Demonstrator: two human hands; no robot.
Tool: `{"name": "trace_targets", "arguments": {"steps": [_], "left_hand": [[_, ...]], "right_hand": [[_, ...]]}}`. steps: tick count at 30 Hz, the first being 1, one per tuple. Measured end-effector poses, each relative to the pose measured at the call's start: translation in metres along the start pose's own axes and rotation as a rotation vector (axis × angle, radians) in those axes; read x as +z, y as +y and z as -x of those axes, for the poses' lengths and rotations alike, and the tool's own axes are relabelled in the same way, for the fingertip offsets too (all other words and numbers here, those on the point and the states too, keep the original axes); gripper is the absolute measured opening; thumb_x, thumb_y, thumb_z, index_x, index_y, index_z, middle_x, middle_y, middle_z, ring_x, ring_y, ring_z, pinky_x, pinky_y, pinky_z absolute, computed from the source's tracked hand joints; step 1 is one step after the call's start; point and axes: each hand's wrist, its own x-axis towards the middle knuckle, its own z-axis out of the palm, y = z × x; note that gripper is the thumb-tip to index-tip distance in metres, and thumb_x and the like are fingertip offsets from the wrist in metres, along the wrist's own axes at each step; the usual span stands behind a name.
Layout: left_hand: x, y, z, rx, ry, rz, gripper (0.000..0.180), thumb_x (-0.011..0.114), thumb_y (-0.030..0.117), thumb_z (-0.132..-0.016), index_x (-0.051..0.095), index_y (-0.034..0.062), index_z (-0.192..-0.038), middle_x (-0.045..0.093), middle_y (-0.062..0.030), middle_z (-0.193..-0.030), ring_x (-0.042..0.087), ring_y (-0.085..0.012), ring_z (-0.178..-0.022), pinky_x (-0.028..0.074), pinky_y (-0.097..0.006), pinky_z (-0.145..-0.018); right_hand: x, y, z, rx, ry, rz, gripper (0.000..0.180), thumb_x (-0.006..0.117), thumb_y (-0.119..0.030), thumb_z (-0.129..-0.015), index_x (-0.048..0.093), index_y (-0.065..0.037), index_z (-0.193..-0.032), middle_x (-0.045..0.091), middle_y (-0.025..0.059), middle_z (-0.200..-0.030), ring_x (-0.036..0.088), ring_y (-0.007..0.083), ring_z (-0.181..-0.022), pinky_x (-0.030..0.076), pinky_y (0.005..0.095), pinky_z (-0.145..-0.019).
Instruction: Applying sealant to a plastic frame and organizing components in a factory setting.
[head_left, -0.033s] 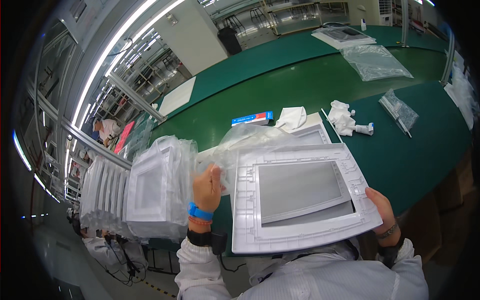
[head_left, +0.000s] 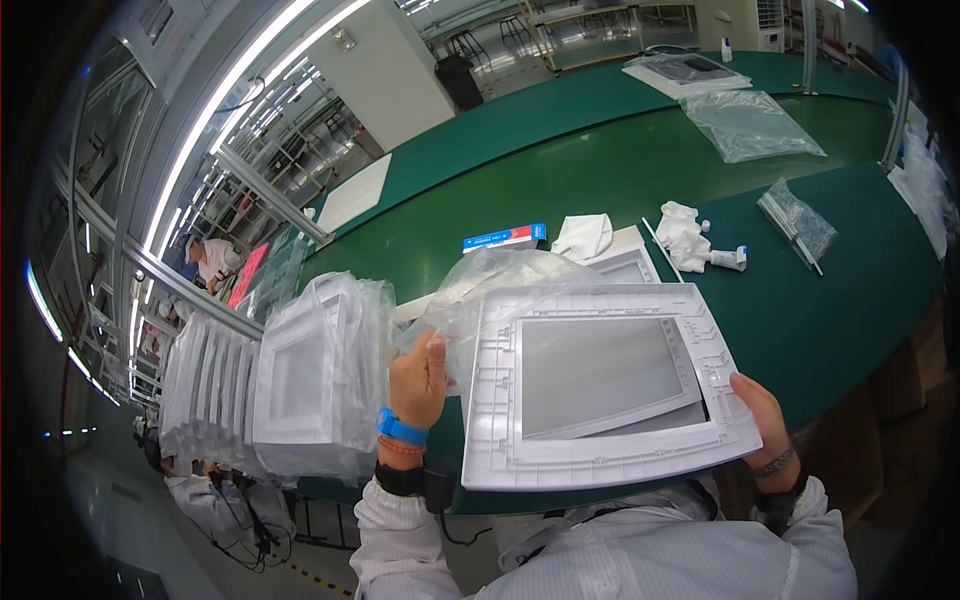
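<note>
I hold a white rectangular plastic frame (head_left: 600,455) with a grey panel in its middle, low over the near edge of the green table (head_left: 820,300). My right hand (head_left: 762,415) grips the frame's right edge. My left hand (head_left: 418,378), with a blue band on its wrist, pinches a clear plastic bag (head_left: 490,285) at the frame's left side. The bag trails up and back behind the frame.
A row of bagged white frames (head_left: 300,380) stands upright at my left. A second frame (head_left: 625,268), white cloths (head_left: 585,235), a small blue and red box (head_left: 505,238), a small tube (head_left: 728,260) and more plastic bags (head_left: 750,125) lie further back. Another person (head_left: 210,258) sits far left.
</note>
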Motion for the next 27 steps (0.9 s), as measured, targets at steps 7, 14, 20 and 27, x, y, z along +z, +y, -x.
{"name": "trace_targets", "arguments": {"steps": [7,14,20,27], "left_hand": [[-0.009,0.025,0.018,0.060,-0.427,0.069,0.048,0.031,0.037,-0.099,0.033,0.0124,-0.141,0.052,-0.0068,-0.053,0.058,-0.0195,-0.050,0.046,-0.029,-0.054],[0.045,0.073,0.042,0.059,-0.382,-0.105,0.047,0.035,0.039,-0.097,0.039,0.0147,-0.138,0.059,-0.0099,-0.059,0.061,-0.0239,-0.054,0.048,-0.030,-0.057],[0.096,0.085,0.079,0.282,-0.371,0.131,0.048,0.045,0.039,-0.094,0.045,0.0101,-0.133,0.056,-0.0066,-0.066,0.057,-0.0198,-0.051,0.046,-0.031,-0.052],[0.105,0.048,0.051,-0.552,-0.008,1.521,0.064,0.038,0.053,-0.093,0.031,0.0066,-0.137,0.048,-0.0101,-0.127,0.047,-0.0243,-0.115,0.038,-0.036,-0.097]], "right_hand": [[0.002,0.009,-0.014,-0.182,0.044,-0.037,0.033,0.043,-0.018,-0.096,0.045,0.002,-0.121,0.059,0.0120,-0.111,0.059,0.0208,-0.099,0.047,0.0308,-0.085],[0.027,0.034,-0.023,-0.469,0.094,0.071,0.032,0.043,-0.017,-0.097,0.040,-0.001,-0.124,0.052,0.0078,-0.119,0.052,0.0140,-0.104,0.041,0.0277,-0.090],[0.031,0.050,-0.030,-0.621,0.139,0.048,0.033,0.044,-0.016,-0.097,0.038,-0.001,-0.126,0.051,0.0076,-0.118,0.050,0.0119,-0.104,0.040,0.0263,-0.091],[0.044,0.051,-0.041,-0.760,0.043,0.157,0.030,0.045,-0.014,-0.096,0.035,-0.002,-0.122,0.053,0.0048,-0.108,0.050,0.0063,-0.095,0.041,0.0220,-0.084]]}}
